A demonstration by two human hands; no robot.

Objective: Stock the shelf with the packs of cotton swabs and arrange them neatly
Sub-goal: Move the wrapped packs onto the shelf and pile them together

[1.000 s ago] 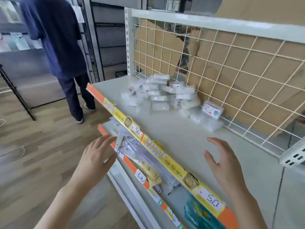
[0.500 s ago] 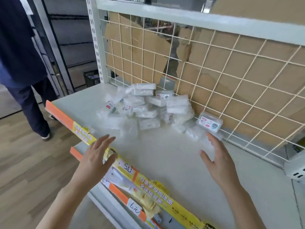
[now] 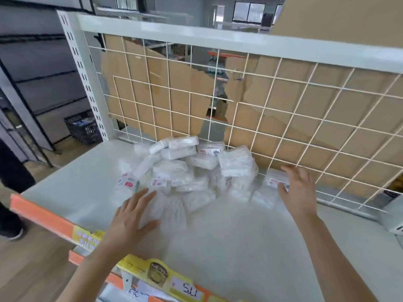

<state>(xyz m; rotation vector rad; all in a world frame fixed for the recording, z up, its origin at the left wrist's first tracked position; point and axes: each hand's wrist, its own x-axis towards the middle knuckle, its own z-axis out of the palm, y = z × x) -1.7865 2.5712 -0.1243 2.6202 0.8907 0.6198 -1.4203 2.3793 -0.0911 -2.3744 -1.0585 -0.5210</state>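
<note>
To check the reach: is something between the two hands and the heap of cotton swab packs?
Nothing visible. The left hand is at the near edge of the heap, the right hand at its right side.

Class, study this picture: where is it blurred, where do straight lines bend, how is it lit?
Head view: the left hand, right hand and nearest packs smear with motion blur; the wire grid bows from the wide lens; lighting is soft, without hard shadows.

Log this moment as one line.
cotton swab packs: heaped, unsorted | left hand: open, at heap's front | right hand: open, at rightmost pack
</note>
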